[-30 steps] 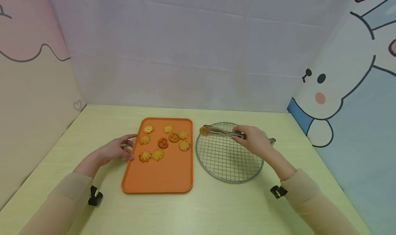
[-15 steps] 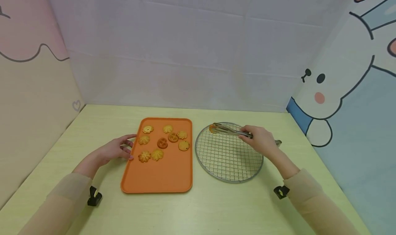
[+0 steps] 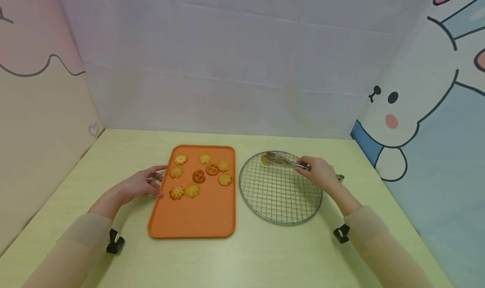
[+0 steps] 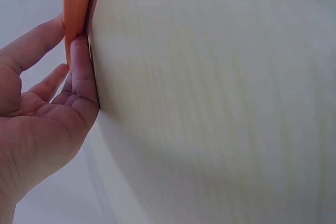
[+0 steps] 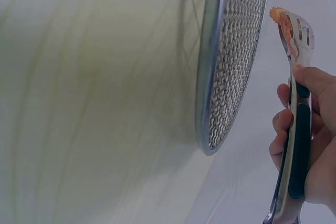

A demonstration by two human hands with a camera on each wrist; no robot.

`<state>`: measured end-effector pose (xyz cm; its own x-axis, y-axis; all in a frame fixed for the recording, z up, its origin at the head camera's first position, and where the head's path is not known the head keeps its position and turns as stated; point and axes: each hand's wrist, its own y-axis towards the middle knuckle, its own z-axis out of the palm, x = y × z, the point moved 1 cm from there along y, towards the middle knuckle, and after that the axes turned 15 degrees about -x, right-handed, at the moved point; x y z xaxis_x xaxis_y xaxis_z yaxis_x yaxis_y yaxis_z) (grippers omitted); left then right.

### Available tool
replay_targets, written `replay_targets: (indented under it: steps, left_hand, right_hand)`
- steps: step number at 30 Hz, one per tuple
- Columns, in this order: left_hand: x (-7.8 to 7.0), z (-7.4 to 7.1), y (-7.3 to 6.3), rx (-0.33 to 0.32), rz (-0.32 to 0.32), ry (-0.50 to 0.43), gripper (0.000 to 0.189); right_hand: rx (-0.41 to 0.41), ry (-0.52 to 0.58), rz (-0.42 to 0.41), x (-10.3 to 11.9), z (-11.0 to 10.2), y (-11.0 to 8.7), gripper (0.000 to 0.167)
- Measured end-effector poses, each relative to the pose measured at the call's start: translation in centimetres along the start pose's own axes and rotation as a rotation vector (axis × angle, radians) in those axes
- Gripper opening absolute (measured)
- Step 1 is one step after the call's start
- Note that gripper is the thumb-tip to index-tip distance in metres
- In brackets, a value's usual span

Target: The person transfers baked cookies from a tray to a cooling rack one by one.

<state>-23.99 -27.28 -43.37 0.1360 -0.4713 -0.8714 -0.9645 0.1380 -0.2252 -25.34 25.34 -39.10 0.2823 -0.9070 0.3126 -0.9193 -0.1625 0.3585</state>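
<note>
At the left side of the orange tray (image 3: pixel 204 216), my left hand (image 3: pixel 142 182) grips the rim between thumb and bent fingers. Close up in the left wrist view, a fingertip (image 4: pixel 80 51) lies against the tray's lower edge. My right hand (image 3: pixel 318 172) holds metal tongs (image 3: pixel 286 160) with dark green grips (image 5: pixel 300 150). A ridged golden cookie (image 3: pixel 265 159) is pinched in the tongs' tips over the far left part of the round wire rack (image 3: pixel 280 195). In the right wrist view a small gap shows between cookie and mesh.
Several cookies lie on the tray's far half, among them a flower-shaped one (image 3: pixel 176 193) and pretzel-like ones (image 3: pixel 198 176). Tray and rack sit side by side on a pale wooden table (image 3: pixel 242 258). A pale cloth wall (image 3: pixel 242 69) stands behind, with a printed rabbit panel (image 3: pixel 424 111) at right.
My right hand has carried the tongs and cookie rightward from the rack's left rim to above its mesh, then slightly lower. The left hand and tray stay put.
</note>
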Motion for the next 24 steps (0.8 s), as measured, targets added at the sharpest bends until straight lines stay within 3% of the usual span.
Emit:
replay_targets:
  steps: [24]
  left_hand:
    - [0.2, 0.0, -0.1, 0.001, 0.007, -0.009, 0.090]
  right_hand:
    - [0.041, 0.001, 0.049, -1.8, 0.9, 0.3, 0.033]
